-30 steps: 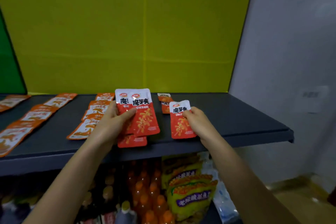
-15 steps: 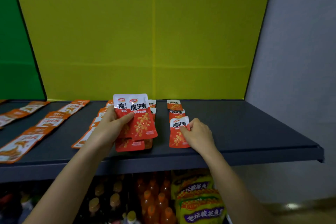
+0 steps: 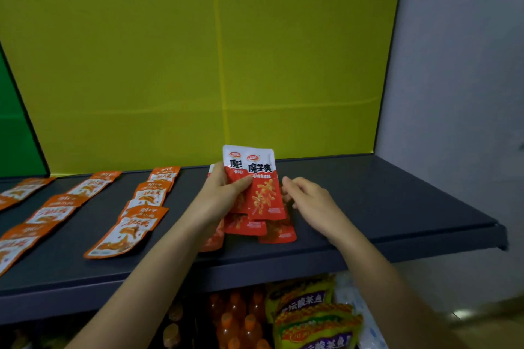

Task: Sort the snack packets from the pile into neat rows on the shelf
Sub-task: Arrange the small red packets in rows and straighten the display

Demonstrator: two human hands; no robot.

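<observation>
My left hand (image 3: 221, 195) grips a fanned stack of red-and-white snack packets (image 3: 263, 178), held upright above the dark shelf (image 3: 382, 207). Just right of the stack is my right hand (image 3: 312, 204), fingers apart at the stack's edge and holding nothing. Below the stack, red packets (image 3: 279, 232) lie flat on the shelf, mostly hidden by the stack and my hands. Another red packet (image 3: 214, 238) shows under my left wrist. Orange-and-white packets (image 3: 133, 224) lie in rows running front to back on the left part of the shelf.
A yellow back panel (image 3: 198, 65) closes the shelf behind, and a grey wall (image 3: 453, 93) stands at the right. Below the shelf's front edge are orange drink bottles (image 3: 241, 317) and yellow snack bags (image 3: 312, 317). The shelf's right end is bare.
My right hand let go of the single red packet it pressed onto the shelf and moved back up to the held stack. My left hand lifted the stack a little.
</observation>
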